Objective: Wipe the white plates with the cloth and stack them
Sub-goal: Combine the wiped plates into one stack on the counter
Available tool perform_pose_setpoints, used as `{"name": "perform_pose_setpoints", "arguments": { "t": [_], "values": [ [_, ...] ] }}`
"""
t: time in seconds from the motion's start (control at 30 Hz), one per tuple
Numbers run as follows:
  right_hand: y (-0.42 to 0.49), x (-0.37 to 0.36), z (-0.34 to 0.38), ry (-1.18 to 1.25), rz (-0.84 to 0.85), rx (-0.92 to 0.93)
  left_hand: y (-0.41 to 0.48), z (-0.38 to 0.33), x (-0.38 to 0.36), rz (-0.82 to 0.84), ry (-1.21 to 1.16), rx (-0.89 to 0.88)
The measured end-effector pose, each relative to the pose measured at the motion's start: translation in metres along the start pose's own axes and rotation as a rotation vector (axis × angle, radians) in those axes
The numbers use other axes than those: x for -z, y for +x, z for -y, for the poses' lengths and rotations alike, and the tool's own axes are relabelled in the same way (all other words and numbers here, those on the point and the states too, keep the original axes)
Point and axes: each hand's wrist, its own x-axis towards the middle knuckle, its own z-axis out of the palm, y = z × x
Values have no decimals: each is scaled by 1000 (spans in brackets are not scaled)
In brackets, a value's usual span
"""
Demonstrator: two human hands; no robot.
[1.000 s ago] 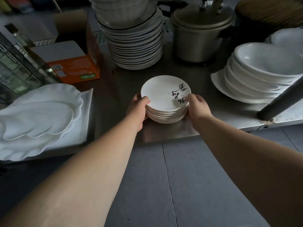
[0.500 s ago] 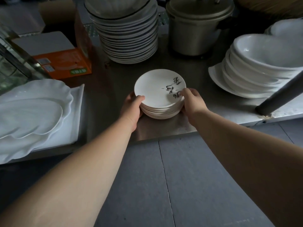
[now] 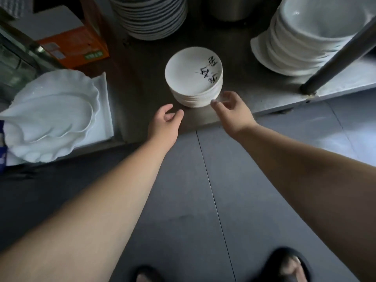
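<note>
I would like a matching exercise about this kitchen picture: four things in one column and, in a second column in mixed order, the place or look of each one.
Things
1. small plate stack
2. orange box
3. shell-shaped dish
4. bowl stack

Descriptions
A. far left, lying on a flat white tray
B. right side, partly behind a dark pole that slants across it
C. middle, with black writing on the top plate
D. back left, to the left of the tall plate stack

Pairs: 1-C, 2-D, 3-A, 4-B
</note>
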Motion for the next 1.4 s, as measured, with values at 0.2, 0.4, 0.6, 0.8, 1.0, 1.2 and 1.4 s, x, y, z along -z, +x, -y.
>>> {"name": "perform_pose_setpoints", "arguments": {
  "t": [0.2, 0.4, 0.6, 0.8, 1.0, 1.2, 1.4],
  "values": [
    [-147, 54, 91, -25, 75, -32, -145, -78, 66, 183, 48, 5],
    [-317, 133, 223, -6, 65, -65, -317, -209, 175, 260, -21, 7],
    [-456, 182, 352, 35, 65, -44, -448, -328, 273, 350, -12, -85],
    [-503, 202, 424, 15, 70, 57, -481, -374, 327, 382, 6, -243],
    [-477, 215, 472, 48, -60, 116, -440, -418, 347, 364, 8, -334],
    [-421, 242, 488, 71, -140, 102, -383, -459, 320, 373, 178, -431],
    [-321, 289, 482, 39, -164, 65, -302, -500, 256, 308, 275, -417]
  ]
}}
